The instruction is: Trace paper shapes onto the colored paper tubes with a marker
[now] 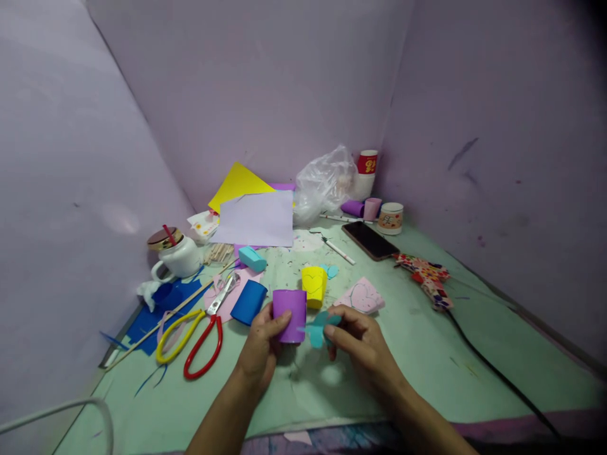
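Observation:
My left hand (260, 347) is closed around a purple paper cylinder (289, 312), held upright just above the green table (427, 366). My right hand (358, 341) pinches a small teal paper cut-out (317, 330) beside the cylinder's right side. A yellow paper cup (313, 285) with a drawn heart stands just behind them. A blue rolled paper (249, 302) lies to the left of the cylinder.
Red-and-yellow scissors (199, 332), small scissors (226, 284), a long stick (165, 316) and a white teapot (177, 256) lie at left. Paper sheets (258, 218), a plastic bag (325, 183), cups (389, 218), a phone (370, 240) and a pen (339, 251) sit behind. A black cable (493, 373) runs at right.

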Tool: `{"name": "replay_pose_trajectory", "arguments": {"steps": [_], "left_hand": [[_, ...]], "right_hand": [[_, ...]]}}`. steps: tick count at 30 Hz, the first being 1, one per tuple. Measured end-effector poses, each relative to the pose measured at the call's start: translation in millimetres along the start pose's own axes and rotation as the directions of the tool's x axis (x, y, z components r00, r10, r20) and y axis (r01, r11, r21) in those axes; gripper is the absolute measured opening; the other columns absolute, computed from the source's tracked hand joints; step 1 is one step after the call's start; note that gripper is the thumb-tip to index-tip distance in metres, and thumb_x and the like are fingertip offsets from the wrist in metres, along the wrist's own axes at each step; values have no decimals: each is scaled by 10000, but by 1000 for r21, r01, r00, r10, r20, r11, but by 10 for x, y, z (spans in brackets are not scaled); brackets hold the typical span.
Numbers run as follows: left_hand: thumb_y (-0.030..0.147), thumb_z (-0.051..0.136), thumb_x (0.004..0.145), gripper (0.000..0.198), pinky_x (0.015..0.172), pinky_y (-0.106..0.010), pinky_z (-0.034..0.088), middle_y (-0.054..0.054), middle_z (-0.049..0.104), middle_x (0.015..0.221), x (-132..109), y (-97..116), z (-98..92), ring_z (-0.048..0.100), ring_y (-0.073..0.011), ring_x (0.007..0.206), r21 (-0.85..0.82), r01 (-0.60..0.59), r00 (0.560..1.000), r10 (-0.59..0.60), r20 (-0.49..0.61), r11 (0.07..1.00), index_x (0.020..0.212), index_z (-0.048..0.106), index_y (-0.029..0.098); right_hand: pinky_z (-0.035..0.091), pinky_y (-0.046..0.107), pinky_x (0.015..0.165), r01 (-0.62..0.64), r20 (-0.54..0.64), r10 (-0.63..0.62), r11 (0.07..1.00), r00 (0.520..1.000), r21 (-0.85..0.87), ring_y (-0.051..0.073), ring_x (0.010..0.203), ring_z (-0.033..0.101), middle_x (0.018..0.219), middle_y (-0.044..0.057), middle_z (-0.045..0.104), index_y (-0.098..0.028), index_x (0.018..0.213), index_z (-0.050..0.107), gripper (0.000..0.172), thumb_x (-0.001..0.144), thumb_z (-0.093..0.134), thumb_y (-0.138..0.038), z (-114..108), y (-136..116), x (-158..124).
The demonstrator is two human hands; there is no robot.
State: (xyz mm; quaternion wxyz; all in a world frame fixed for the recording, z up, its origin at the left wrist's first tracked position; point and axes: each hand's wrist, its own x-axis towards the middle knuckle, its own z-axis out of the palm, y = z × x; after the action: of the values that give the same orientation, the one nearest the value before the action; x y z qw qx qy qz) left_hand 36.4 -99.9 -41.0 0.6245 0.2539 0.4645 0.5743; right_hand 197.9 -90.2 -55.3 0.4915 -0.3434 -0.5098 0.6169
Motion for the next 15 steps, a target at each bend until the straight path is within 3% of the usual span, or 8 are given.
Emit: {"name": "replay_pose_trajectory", "arguments": {"steps": [4,7,9,12,15], "left_hand": [[285,766,662,414,612,-250,506,-42,717,793,-7,-9,8,651,-167,683,-4,12,1000,-12,-19,1000,1034,662,137],[297,773,655,411,645,-264,514,-52,720,801,-7,-20,4,665,-193,738,-38,6,1000,-6,13,999,1018,672,133],[290,765,661,422,688,-282,520,-58,726,838,-4,-26,0,673,-214,795,-49,5,1000,-4,17,999,1044,670,140],[271,730,690,413,752,-301,517,-54,732,899,0,-27,5,668,-232,882,-38,-2,1000,2,-2,999,1083,667,159],[258,714,682,387,825,-319,502,-59,731,966,0,-33,25,643,-255,988,-10,-24,1000,24,-15,1000,1055,688,159]], "right_hand": [[437,229,492,169,200,-120,954,972,-248,119,577,533,718,30,586,-181,699,682,214,815,612,-347,16,-248,97],[443,248,586,215,353,-74,900,933,-378,128,631,557,686,16,634,-187,690,708,114,765,657,-257,54,-413,239],[411,234,550,139,295,-2,885,956,-444,114,578,523,607,-11,616,-182,666,703,47,691,716,-220,86,-447,338],[349,213,479,33,159,55,863,986,-504,90,504,443,520,-42,543,-174,640,689,78,639,755,-214,128,-411,439],[357,216,495,60,132,15,835,991,-547,96,534,468,563,-29,577,-169,642,679,74,661,742,-204,147,-362,475]]}}
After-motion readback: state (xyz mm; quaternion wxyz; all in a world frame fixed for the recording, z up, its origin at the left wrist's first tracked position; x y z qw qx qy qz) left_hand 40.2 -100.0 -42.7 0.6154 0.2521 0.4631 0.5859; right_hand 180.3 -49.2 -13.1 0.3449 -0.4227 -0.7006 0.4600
